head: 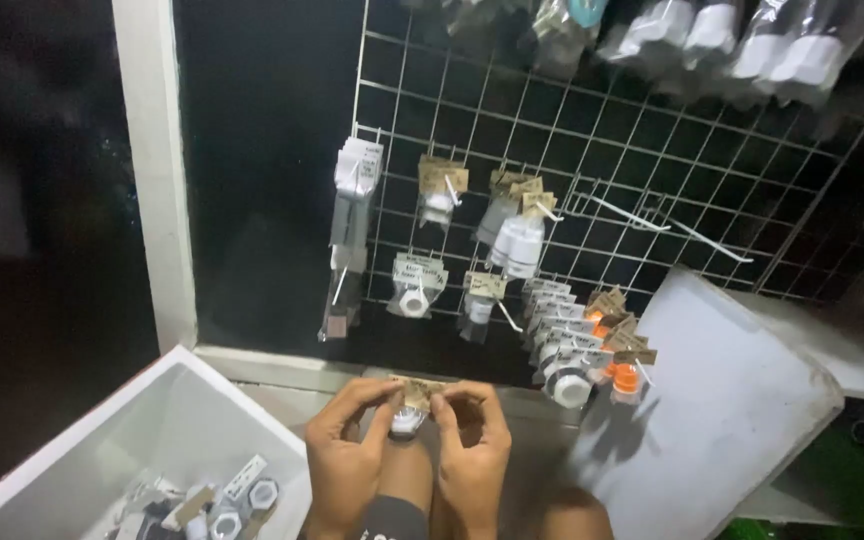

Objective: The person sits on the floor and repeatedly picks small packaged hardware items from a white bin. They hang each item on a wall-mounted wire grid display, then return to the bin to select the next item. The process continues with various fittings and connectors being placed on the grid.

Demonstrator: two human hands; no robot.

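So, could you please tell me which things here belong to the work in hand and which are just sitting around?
In hand:
- small bagged fitting with brown card header, pinched by left hand and right hand
- wire grid rack of hung packets
- white bin of loose packets

Sitting around:
- white board
- bare hooks
- white post

White wire rack (592, 150) on the wall. Hung with small bagged fittings (417, 285). Two bare hooks (632, 215) at right.

Small clear packet (410, 408) with a brown card header and a white threaded fitting inside, held upright. Pinched at the header's two ends, low centre of view, just below the wire rack's bottom row.
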